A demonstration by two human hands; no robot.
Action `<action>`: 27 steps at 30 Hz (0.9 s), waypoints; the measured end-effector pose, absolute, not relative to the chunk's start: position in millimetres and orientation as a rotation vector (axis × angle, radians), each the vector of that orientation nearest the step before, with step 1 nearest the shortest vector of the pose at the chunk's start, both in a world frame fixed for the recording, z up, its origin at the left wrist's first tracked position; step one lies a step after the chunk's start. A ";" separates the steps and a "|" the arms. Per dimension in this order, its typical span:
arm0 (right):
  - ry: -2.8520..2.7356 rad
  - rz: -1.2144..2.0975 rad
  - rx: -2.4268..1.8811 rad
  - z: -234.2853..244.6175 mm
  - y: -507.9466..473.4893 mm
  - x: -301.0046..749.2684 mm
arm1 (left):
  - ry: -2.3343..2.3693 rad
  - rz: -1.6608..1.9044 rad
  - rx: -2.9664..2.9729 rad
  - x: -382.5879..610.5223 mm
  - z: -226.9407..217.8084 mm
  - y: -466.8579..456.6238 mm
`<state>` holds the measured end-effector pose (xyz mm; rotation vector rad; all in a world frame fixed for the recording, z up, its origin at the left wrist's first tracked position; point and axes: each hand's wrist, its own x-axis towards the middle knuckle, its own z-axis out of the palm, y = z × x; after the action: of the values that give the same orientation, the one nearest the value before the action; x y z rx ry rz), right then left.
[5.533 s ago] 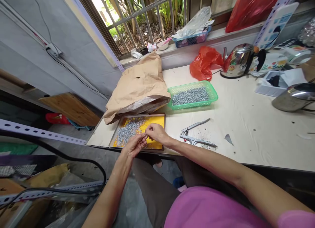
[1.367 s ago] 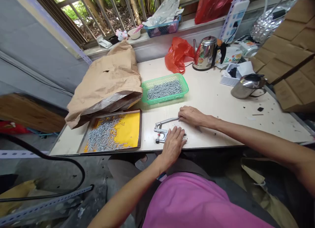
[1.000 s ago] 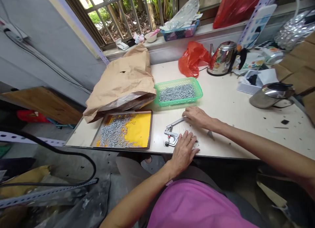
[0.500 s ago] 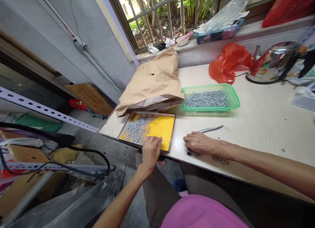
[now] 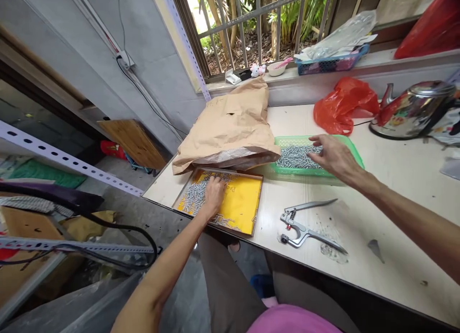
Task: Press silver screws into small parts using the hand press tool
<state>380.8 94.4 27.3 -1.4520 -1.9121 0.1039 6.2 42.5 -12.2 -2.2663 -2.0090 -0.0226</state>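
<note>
My left hand reaches down among the small silvery metal pins in a shallow yellow-bottomed tray. Its fingers are bent together at the pile, and what they pinch, if anything, is hidden. Over the right part of the green plastic basket is my right hand, thumb and fingers apart with nothing seen between them. More of the same small metal pieces fill that basket. On the table in front lies a metal hand press pliers with its handles spread, touched by neither hand.
A brown paper sack lies behind the tray, its mouth facing it. A red plastic bag and a steel kettle stand at the back right. A small dark grey cone-shaped piece lies right of the pliers.
My right hand has left the pliers and moved up over the green basket, its fingers now apart. My left hand has moved from the tray's near edge into the pile of pins.
</note>
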 end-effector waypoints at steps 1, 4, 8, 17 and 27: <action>-1.955 0.104 -1.460 21.2 94.1 385.6 | -1.992 0.019 -2.287 5.6 -13.1 45.4; -2.091 0.161 -1.382 4.3 63.2 391.8 | -1.948 0.094 -2.339 3.3 -14.6 52.8; -2.297 0.420 -1.286 -8.0 -10.9 391.9 | -1.951 0.169 -2.356 2.1 -14.9 64.3; -2.464 0.730 -1.508 -21.7 -77.0 400.0 | -1.988 -0.111 -2.445 15.8 4.5 67.4; -2.611 0.587 -1.573 -22.2 -75.4 390.8 | -3.230 -0.888 -2.748 137.2 4.2 -36.6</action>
<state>390.8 -75.4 -22.2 -1.5732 -2.6110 0.5868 137.2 -36.6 4.2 -2.7478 -3.2297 -0.8883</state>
